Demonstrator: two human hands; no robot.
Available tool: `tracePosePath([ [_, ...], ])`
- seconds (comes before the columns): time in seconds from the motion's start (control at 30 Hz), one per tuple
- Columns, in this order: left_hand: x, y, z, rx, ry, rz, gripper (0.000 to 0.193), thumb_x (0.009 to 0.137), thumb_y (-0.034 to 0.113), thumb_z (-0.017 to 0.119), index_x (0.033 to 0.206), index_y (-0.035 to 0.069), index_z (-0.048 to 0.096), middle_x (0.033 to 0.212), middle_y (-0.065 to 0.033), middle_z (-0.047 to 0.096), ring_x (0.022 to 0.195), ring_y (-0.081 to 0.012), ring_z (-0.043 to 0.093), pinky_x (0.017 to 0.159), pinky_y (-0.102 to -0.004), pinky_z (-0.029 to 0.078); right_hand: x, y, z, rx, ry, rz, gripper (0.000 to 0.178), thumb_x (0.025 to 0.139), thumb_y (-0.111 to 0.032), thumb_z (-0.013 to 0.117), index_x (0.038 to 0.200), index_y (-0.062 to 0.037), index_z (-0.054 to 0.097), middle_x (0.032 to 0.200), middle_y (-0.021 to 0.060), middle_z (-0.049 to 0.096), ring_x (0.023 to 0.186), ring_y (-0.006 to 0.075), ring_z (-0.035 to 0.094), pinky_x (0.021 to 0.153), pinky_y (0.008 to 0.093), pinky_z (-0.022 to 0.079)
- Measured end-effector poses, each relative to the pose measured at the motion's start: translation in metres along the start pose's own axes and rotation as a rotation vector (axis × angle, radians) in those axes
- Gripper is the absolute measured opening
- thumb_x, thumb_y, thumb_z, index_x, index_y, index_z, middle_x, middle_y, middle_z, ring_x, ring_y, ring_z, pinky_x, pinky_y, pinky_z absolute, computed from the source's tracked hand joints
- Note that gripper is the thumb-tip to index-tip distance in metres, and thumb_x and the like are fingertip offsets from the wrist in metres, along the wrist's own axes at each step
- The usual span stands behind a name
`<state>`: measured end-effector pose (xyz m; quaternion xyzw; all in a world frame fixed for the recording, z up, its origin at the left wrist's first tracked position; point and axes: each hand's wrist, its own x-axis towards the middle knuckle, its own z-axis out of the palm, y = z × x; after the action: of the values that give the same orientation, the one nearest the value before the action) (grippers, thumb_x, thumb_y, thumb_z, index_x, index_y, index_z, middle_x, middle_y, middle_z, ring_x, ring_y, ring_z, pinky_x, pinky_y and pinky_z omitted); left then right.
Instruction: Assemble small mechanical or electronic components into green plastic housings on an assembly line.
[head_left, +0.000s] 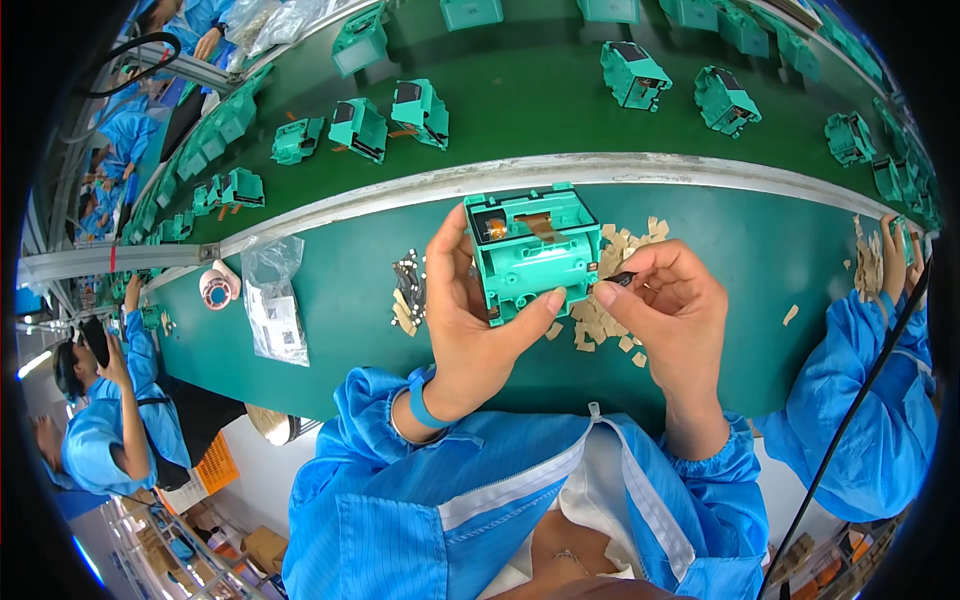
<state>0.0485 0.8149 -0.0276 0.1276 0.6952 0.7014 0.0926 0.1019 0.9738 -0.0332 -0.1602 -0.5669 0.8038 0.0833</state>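
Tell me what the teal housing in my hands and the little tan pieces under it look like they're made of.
Teal housing: looks like moulded plastic, matte, with crisp ribs and slots. Tan pieces: flat, thin scraps, probably paper or tape backing; too small to be sure.

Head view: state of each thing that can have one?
Teal housing: upright, gripped by left hand.
Right hand: pinching a small dark part beside the housing.
Tape roll: lying flat.
Clear bag: lying flat, crumpled.
Tan paper bits: scattered loose.
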Motion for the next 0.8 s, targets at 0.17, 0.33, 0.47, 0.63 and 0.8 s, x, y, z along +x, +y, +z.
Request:
tracePosePath([
  [0.17, 0.001, 0.0, 0.003, 0.011, -0.01, 0.008, 0.081, 0.071, -0.008, 0.069, 0.136, -0.001, 0.021, 0.123, -0.0154, 0.043, 0.112, -0.0227, 0.052, 0.089, -0.0318, 0.049, 0.0, 0.0, -0.002, -0.064, 0.01, -0.018, 0.021, 0.074, 0.006, 0.07, 0.09, 0.0015, 0.057, 0.079, 0.0046, 0.061, 0.069, 0.0072, 0.058, 0.06, 0.0197, 0.046],
  [0.33, 0.0, 0.0, 0.005, 0.038, -0.003, 0.023, 0.081, 0.071, -0.008, 0.069, 0.136, -0.001, 0.021, 0.123, -0.0157, 0.043, 0.111, -0.0231, 0.053, 0.088, -0.0316, 0.05, -0.001, -0.001, -0.002, -0.106, 0.027, -0.018, 0.021, 0.074, 0.007, 0.069, 0.09, 0.0016, 0.056, 0.078, 0.0043, 0.06, 0.068, 0.0068, 0.057, 0.059, 0.0197, 0.046],
  [0.47, 0.003, 0.004, 0.014, 0.025, -0.029, 0.01, 0.081, 0.071, -0.009, 0.069, 0.136, -0.001, 0.021, 0.123, -0.016, 0.043, 0.111, -0.0237, 0.054, 0.088, -0.0318, 0.05, -0.003, -0.009, -0.008, -0.154, 0.053, -0.026, 0.021, 0.074, 0.007, 0.069, 0.09, 0.0015, 0.055, 0.078, 0.0042, 0.06, 0.067, 0.0064, 0.056, 0.058, 0.0196, 0.046],
  [0.63, 0.002, 0.003, 0.015, 0.02, -0.023, 0.011, 0.081, 0.071, -0.009, 0.069, 0.136, -0.001, 0.021, 0.123, -0.0163, 0.043, 0.11, -0.024, 0.053, 0.088, -0.0321, 0.05, -0.004, -0.009, -0.01, -0.164, 0.044, -0.036, 0.021, 0.074, 0.007, 0.069, 0.089, 0.0012, 0.055, 0.077, 0.0035, 0.059, 0.066, 0.0059, 0.054, 0.058, 0.0195, 0.045],
  [0.8, 0.0, 0.001, 0.015, 0.029, -0.003, -0.007, 0.081, 0.071, -0.009, 0.069, 0.136, -0.001, 0.021, 0.123, -0.0167, 0.043, 0.111, -0.0239, 0.053, 0.088, -0.0323, 0.05, 0.001, -0.006, -0.013, -0.158, 0.005, -0.008, 0.021, 0.074, 0.006, 0.07, 0.089, 0.001, 0.056, 0.076, 0.0031, 0.059, 0.066, 0.0056, 0.054, 0.058, 0.0193, 0.045],
])
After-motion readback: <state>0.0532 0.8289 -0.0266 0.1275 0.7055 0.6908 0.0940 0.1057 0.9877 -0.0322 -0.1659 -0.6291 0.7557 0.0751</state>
